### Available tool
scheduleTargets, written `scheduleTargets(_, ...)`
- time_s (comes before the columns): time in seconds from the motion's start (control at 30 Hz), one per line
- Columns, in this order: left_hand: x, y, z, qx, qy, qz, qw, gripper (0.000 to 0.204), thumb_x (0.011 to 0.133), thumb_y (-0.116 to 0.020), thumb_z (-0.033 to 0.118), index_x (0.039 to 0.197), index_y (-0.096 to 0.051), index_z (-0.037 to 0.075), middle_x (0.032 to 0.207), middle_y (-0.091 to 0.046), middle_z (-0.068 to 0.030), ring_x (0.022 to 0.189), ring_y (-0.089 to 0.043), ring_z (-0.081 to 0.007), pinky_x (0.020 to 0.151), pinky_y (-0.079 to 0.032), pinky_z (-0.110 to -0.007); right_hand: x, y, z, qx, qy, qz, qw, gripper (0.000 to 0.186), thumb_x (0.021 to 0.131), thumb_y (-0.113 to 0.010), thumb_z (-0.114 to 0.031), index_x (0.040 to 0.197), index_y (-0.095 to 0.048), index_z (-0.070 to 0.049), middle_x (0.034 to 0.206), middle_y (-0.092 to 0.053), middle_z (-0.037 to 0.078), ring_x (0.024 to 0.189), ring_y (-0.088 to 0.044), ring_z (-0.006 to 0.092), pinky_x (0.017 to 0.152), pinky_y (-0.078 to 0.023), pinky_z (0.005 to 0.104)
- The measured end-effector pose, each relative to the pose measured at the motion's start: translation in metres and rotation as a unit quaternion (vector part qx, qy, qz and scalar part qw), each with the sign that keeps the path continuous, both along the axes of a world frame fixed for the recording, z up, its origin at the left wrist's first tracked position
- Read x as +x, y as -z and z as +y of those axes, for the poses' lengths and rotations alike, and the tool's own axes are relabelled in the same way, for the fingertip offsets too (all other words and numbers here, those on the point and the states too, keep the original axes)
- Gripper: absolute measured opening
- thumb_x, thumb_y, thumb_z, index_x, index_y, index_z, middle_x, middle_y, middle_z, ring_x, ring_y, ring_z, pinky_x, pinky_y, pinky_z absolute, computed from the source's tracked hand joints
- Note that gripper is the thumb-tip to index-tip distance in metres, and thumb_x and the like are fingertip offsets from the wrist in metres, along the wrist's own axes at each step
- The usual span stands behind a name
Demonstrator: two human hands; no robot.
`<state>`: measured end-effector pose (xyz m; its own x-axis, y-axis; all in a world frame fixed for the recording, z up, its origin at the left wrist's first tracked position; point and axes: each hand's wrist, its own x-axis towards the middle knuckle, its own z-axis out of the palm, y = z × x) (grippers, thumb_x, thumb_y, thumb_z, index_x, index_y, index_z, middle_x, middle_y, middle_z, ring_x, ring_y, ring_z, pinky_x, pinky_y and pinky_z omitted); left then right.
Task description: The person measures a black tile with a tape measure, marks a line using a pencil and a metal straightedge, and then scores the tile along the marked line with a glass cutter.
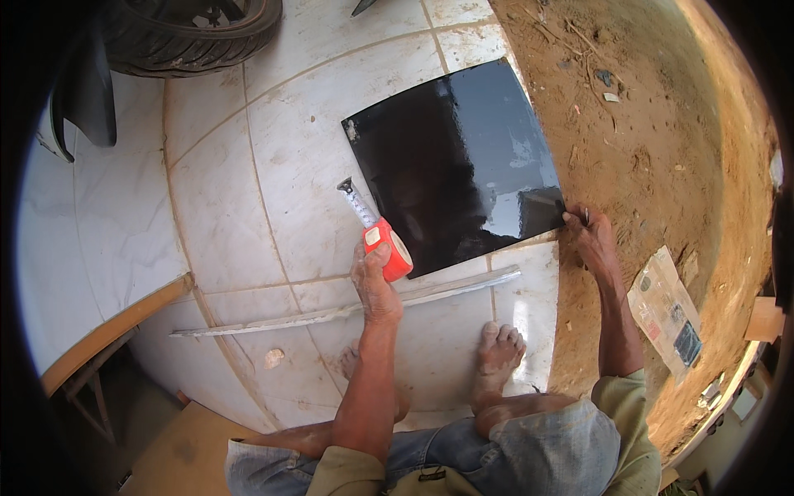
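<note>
My left hand [374, 277] is wrapped around a red tape measure [387, 248]. A short length of its pale blade [361, 209] sticks out, ending in a dark metal hook. Just beside it lies a glossy black tile [422, 165], flat on the white floor and mirroring light across its right part. My right hand [591, 236] is closed at the tile's near right corner, thumb and fingertips against the edge. A small thin thing shows between those fingers, too small to make out. The tape measure overlaps the tile's left edge in view.
A long thin pale strip [248, 326] lies across the white floor tiles [289, 165] near my bare feet [499, 355]. Brown dirt [637, 140] borders the right, with a flattened cardboard piece [666, 314]. A motorcycle tyre [194, 50] stands far left; a wood-edged ledge [116, 331] is nearer.
</note>
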<state>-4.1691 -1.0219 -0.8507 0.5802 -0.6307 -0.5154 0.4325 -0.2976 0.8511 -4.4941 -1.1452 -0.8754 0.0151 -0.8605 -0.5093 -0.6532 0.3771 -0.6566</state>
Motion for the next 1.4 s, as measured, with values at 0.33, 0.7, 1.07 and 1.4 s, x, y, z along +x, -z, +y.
scheduleTargets(0.33, 0.02, 0.017, -0.008, 0.011, -0.006, -0.001, 1.0, 0.066, 0.083, -0.066, 0.048, 0.13, -0.056, 0.004, 0.123, -0.062, -0.0092, 0.112, -0.057, -0.0203, 0.091, -0.047, -0.036, 0.015, -0.007, -0.002, -0.041, -0.015, 0.071, 0.997, 0.017, 0.091, -0.066, -0.013, 0.097, -0.07, 0.003, 0.077, -0.068, 0.016, 0.069, -0.062, 0.0232, 0.065, -0.048, 0.0376)
scheduleTargets(0.7, 0.066, 0.007, -0.052, -0.023, 0.055, -0.047, 0.997, 0.063, 0.083, -0.069, 0.047, 0.127, -0.057, 0.002, 0.114, -0.062, -0.0083, 0.106, -0.058, -0.02, 0.087, -0.048, -0.036, 0.051, 0.011, -0.001, -0.173, -0.059, 0.098, 0.978, 0.015, 0.087, -0.066, -0.013, 0.083, -0.066, 0.001, 0.071, -0.062, 0.022, 0.064, -0.06, 0.0391, 0.06, -0.045, 0.0459)
scheduleTargets(1.07, -0.091, -0.015, -0.049, -0.001, 0.206, 0.168, 0.964, 0.067, 0.078, -0.072, 0.032, 0.131, -0.048, -0.001, 0.112, -0.061, -0.0149, 0.102, -0.063, -0.0225, 0.074, -0.063, -0.043, -0.002, -0.009, 0.005, -0.055, 0.084, 0.035, 0.994, 0.026, 0.084, -0.071, -0.019, 0.096, -0.06, 0.001, 0.071, -0.059, 0.016, 0.067, -0.059, 0.0276, 0.064, -0.046, 0.0424)
scheduleTargets(1.4, -0.176, 0.022, -0.047, 0.024, 0.243, 0.249, 0.937, 0.068, 0.081, -0.076, 0.032, 0.13, -0.046, -0.004, 0.116, -0.055, -0.0116, 0.102, -0.06, -0.0187, 0.081, -0.062, -0.04, -0.017, -0.02, 0.024, 0.015, 0.136, -0.037, 0.99, 0.033, 0.087, -0.071, -0.019, 0.109, -0.057, 0.001, 0.082, -0.055, 0.004, 0.074, -0.052, 0.0137, 0.065, -0.044, 0.0315)
